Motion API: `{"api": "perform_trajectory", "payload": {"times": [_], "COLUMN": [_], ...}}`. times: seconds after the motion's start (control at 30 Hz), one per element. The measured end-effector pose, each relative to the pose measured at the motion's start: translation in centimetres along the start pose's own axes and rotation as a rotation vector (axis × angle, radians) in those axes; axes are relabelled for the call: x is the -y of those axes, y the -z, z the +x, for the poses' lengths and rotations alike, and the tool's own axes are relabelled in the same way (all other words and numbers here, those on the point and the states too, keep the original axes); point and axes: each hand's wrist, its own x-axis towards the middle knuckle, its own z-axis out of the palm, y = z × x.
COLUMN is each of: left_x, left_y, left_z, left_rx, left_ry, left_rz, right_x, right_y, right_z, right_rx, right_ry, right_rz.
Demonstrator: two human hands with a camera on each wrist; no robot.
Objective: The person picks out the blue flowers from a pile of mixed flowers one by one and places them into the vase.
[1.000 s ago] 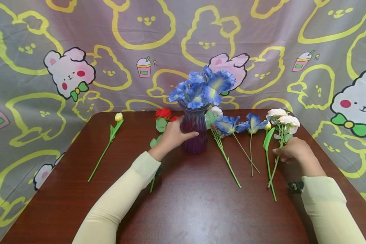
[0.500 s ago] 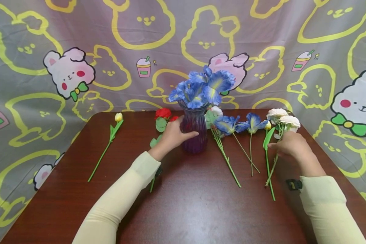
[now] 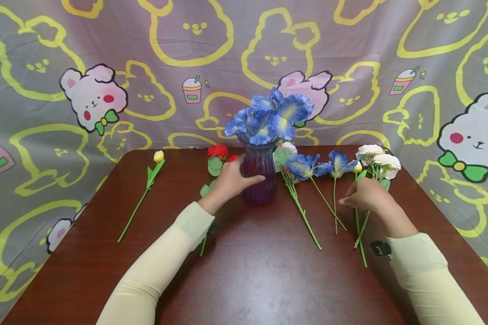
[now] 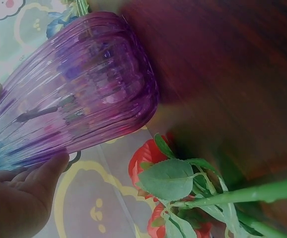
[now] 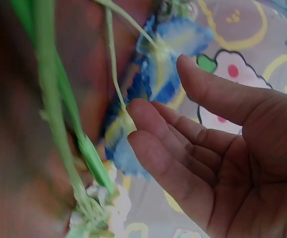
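My left hand (image 3: 229, 180) grips the side of a ribbed purple glass vase (image 3: 264, 158), thumb across its front. Blue irises (image 3: 286, 115) stand in the vase's mouth. In the left wrist view the clear purple body of the vase (image 4: 99, 84) fills the upper left. My right hand (image 3: 368, 196) hovers over the stems on the right, fingers loosely bent and thumb apart. It covers part of a yellow tulip (image 3: 357, 168) and lies beside white roses (image 3: 386, 163). In the right wrist view its fingertips are close to a lying blue iris (image 5: 126, 148), with nothing held in the palm.
Another blue iris (image 3: 302, 166) and a pale rose (image 3: 288, 147) lie right of the vase. Red roses (image 3: 217, 152) are partly hidden behind the left forearm. A single yellow tulip (image 3: 158, 156) lies far left. A patterned cloth (image 3: 227, 49) hangs behind the brown table (image 3: 268, 271).
My right hand has moved left, from the white rose stem across the tulip towards the irises. The rose and tulip stem ends shifted slightly left. My left hand stays on the vase.
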Motion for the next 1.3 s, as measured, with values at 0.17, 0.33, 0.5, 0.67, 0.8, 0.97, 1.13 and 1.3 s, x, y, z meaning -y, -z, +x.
{"api": "perform_trajectory", "payload": {"times": [0.17,0.33,0.5,0.67,0.8,0.97,1.13,1.3], "left_x": [0.0,0.1,0.1,0.1,0.1,0.1,0.1,0.1], "left_y": [-0.1,-0.2,-0.2,-0.2,-0.2,-0.2,-0.2,-0.2], "left_z": [0.0,-0.1,0.0,0.1,0.1,0.1,0.1,0.0], "left_rx": [-0.002,-0.002,-0.006,-0.010,-0.013,-0.011,-0.006,-0.009], "left_ry": [0.000,-0.001,-0.007,-0.011,-0.012,-0.007,-0.009,-0.017], "left_rz": [-0.011,-0.013,-0.015,-0.019,-0.019,-0.016,-0.011,-0.011], "right_x": [0.4,0.5,0.8,1.2,1.3,1.4,1.6,1.6], "right_y": [-1.5,-2.3,-2.7,-2.7,-2.9,-3.3,-3.3,-3.1], "right_z": [0.6,0.8,0.9,1.0,1.2,1.4,1.2,0.8], "right_rx": [0.017,0.035,0.052,0.065,0.065,0.073,0.064,0.035], "right_ry": [0.010,0.011,0.005,-0.008,-0.004,0.014,0.018,0.011], "right_rz": [-0.003,-0.004,-0.031,-0.052,-0.080,-0.094,-0.102,-0.123]}}
